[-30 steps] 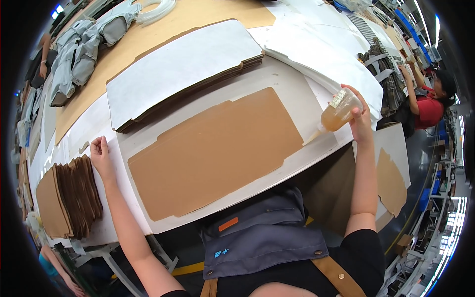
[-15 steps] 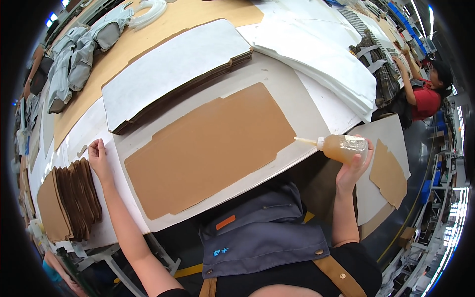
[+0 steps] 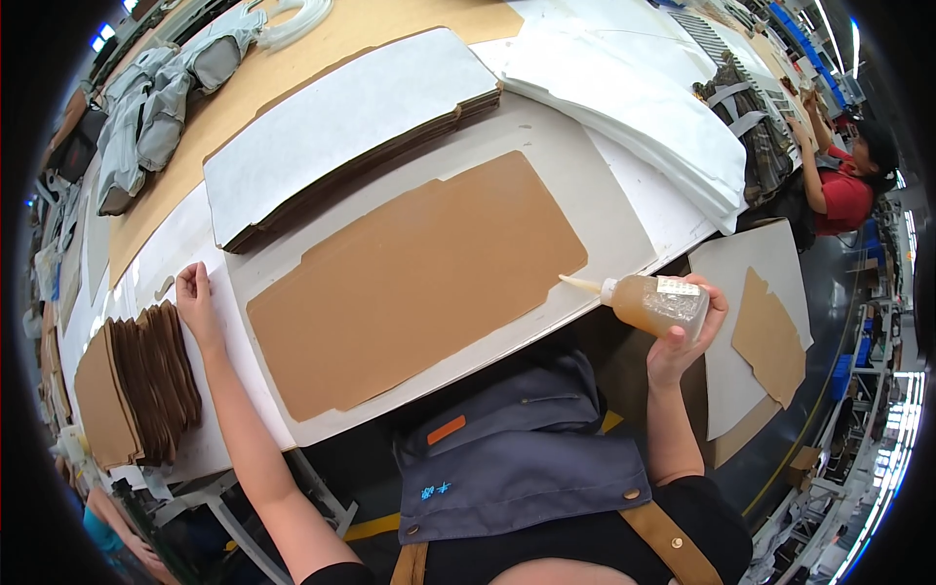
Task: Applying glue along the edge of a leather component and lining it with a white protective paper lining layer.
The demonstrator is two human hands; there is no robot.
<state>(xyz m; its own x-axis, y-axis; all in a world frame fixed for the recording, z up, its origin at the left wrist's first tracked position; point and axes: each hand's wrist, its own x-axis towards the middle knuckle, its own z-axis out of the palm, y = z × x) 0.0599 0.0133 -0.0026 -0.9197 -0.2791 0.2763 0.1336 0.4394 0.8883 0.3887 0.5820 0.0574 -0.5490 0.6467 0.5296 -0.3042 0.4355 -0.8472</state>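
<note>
My right hand (image 3: 678, 336) is wrapped round a clear squeeze bottle (image 3: 655, 302) of amber liquid. The bottle lies nearly level, its pale pointed nozzle at the lower right edge of a brown cardboard sheet (image 3: 419, 283). That sheet, with notched edges, lies flat on a larger grey board (image 3: 575, 185). My left hand (image 3: 198, 300) rests left of the sheet, fingers curled in and nothing visible in them. Just below it stands a bundle of folded brown card pieces (image 3: 146, 390). Beside its fingertips is a small grey curved scrap (image 3: 166, 288).
Behind the sheet sits a stack of white-topped boards (image 3: 351, 127). White sheets (image 3: 634, 127) are piled at the far right, grey fabric bags (image 3: 146, 117) at the far left. Right of me, a brown card piece (image 3: 770, 336) lies on a pale board. A person in red (image 3: 843, 195) works beyond.
My right hand has brought the squeeze bottle left and slightly down, tilting it so its nozzle lies along the sheet's near right edge. My left hand has barely moved.
</note>
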